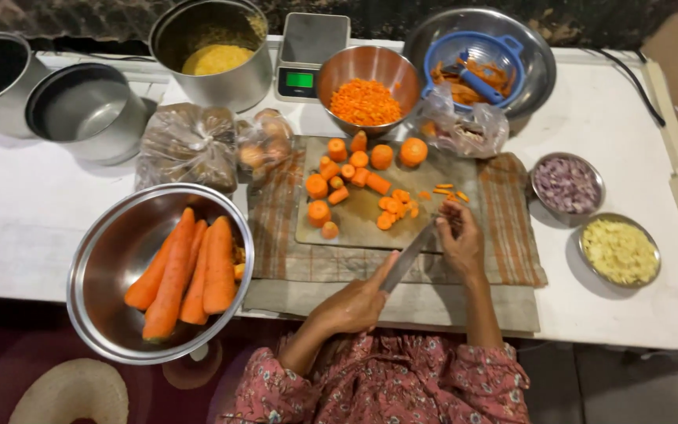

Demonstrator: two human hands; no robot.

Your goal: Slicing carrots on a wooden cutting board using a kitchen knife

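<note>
My left hand (pixel 352 305) grips the handle of a kitchen knife (pixel 407 257), whose blade slants up to the right over the near edge of a wooden cutting board (pixel 355 213). My right hand (pixel 460 238) rests at the blade's tip, fingers pinched against it at the board's right corner. Carrot chunks (pixel 352 169) and small diced carrot bits (pixel 396 207) lie scattered on the board. The board sits on a checked cloth (pixel 508 228). A steel bowl (pixel 111 267) of whole peeled carrots (pixel 186 271) stands at the near left.
Behind the board are a bowl of diced carrot (pixel 365 102), a digital scale (pixel 308 51), a pot of yellow grain (pixel 215 56), two empty pots (pixel 84 110), plastic bags (pixel 190 145) and a blue colander of peelings (pixel 472 67). Small bowls of chopped onion (pixel 566 184) and pale dice (pixel 620 251) sit right.
</note>
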